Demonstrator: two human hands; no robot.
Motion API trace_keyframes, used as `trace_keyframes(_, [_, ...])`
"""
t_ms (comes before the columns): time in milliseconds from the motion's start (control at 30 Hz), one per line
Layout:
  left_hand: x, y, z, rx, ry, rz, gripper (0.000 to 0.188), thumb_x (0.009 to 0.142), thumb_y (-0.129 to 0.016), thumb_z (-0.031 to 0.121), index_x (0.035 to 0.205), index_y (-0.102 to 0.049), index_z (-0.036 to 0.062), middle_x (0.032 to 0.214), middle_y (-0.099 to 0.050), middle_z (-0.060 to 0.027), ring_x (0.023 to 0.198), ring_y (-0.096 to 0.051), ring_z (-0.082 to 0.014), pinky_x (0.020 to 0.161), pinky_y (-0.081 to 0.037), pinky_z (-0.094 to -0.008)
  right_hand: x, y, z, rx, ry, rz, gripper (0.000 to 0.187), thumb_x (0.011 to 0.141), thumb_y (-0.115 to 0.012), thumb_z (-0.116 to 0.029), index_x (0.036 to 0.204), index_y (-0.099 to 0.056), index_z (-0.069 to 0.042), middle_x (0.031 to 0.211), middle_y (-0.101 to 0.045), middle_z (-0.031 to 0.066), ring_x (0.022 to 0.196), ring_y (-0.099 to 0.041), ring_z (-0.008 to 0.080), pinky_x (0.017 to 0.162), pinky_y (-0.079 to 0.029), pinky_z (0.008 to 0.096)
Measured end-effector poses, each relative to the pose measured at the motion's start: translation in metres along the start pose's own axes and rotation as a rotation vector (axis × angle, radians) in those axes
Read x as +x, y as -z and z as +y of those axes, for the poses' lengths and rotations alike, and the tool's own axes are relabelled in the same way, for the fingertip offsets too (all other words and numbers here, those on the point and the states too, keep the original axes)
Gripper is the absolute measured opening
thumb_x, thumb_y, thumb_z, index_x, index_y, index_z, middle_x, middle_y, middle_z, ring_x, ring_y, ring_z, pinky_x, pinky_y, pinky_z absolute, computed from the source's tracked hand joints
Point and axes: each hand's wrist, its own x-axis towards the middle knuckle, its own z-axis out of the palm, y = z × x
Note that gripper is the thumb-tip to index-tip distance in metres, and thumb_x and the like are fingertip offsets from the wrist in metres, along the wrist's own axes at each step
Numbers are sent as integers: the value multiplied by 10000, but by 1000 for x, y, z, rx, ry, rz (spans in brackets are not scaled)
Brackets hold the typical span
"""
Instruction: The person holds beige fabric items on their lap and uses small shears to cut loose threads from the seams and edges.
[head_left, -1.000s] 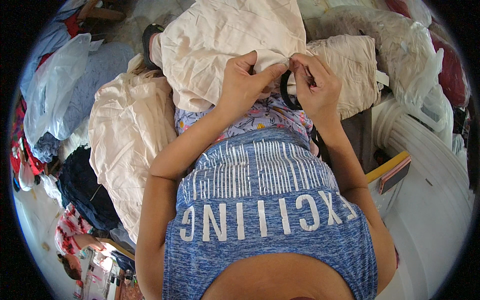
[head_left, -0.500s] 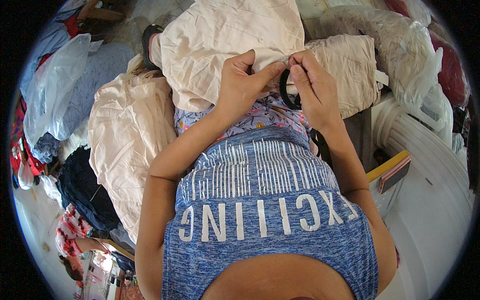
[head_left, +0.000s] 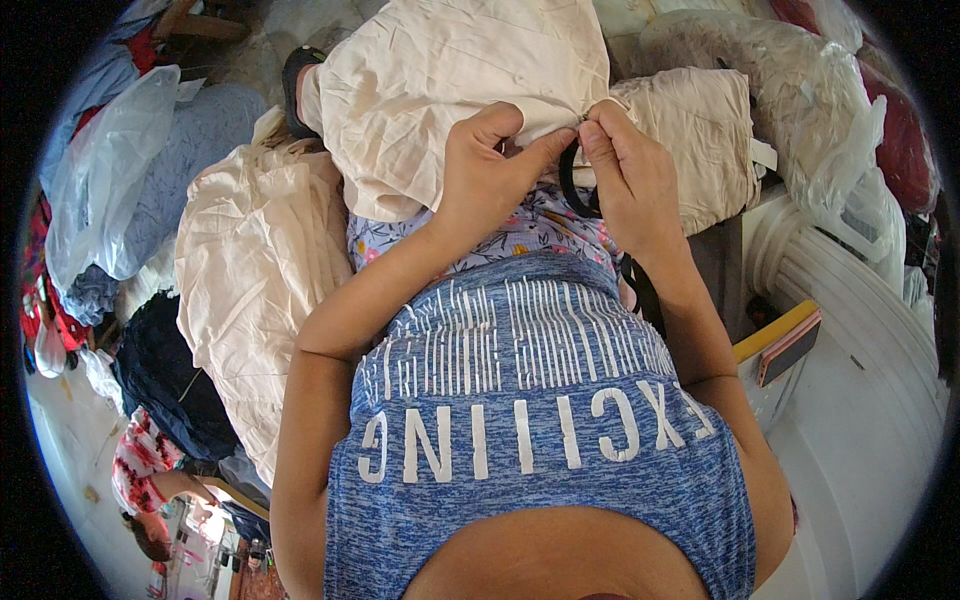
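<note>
A cream cloth (head_left: pixel 450 70), wrinkled and wide, lies over my lap and spreads away from me. My left hand (head_left: pixel 490 165) pinches its near edge, with the thumb stretched toward the right fingertips. Close against it, my right hand (head_left: pixel 632 165) has thumb and forefinger pressed together on the same edge. Whatever is right between the fingertips is too small to make out. A black loop (head_left: pixel 568 185) hangs by the right fingers, below the cloth edge; its kind and whether the hand holds it are unclear.
To the left lies a cream cloth heap (head_left: pixel 260 270); another folded cream bundle (head_left: pixel 690 140) sits at the right. Plastic-wrapped bundles (head_left: pixel 790 110) stand far right. A white plastic chair (head_left: pixel 850 400) with a phone (head_left: pixel 790 347) is beside me. Another person (head_left: pixel 150 480) is at lower left.
The cloth fold that stood up between my hands now lies lower and flatter. My left fingers have shifted slightly, and both hands stay at the same place on the edge.
</note>
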Motion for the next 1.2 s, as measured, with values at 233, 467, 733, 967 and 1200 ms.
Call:
trace_keyframes(233, [-1, -2, 3, -25, -53, 29, 127, 743, -697, 70, 698, -610, -10, 629, -584, 18, 540, -476, 2, 423, -337, -162, 0, 2, -2, -72, 3, -9, 201, 899, -433, -248, 840, -481, -62, 635, -541, 169, 614, -547, 342, 527, -388, 431])
trace_keyframes(467, [-2, -2, 5, -150, 48, -27, 115, 772, -668, 76, 814, -623, -21, 702, -618, -22, 585, -545, -44, 481, -428, -184, 1, 5, 2, -37, -27, -63, 183, 883, -467, -240, 871, -496, -60, 650, -544, 161, 593, -547, 320, 529, -404, 397])
trace_keyframes(733, [7, -2, 5, -724, 286, -29, 165, 786, -650, 137, 887, -628, 7, 676, -607, -7, 516, -518, -43, 441, -403, -173, 9, 0, 13, 316, -7, 20, 147, 790, -590, -99, 919, -547, -43, 710, -553, 107, 611, -544, 223, 560, -423, 293])
trace_keyframes(967, [9, 5, 5, -575, 347, -96, 196, 763, -684, 129, 899, -620, 3, 662, -601, 1, 493, -494, -31, 425, -376, -165, 20, -7, 23, 218, 144, 60, 96, 759, -574, -54, 854, -572, -47, 771, -582, 107, 678, -579, 275, 582, -439, 324])
trace_keyframes(1200, [13, 21, 17, -382, 258, -256, 132, 766, -680, 82, 860, -636, 1, 676, -614, -6, 517, -495, -12, 433, -367, -156, 30, 10, 13, 34, 223, -20, 82, 773, -579, -88, 834, -559, -35, 758, -570, 123, 672, -560, 310, 573, -429, 338])
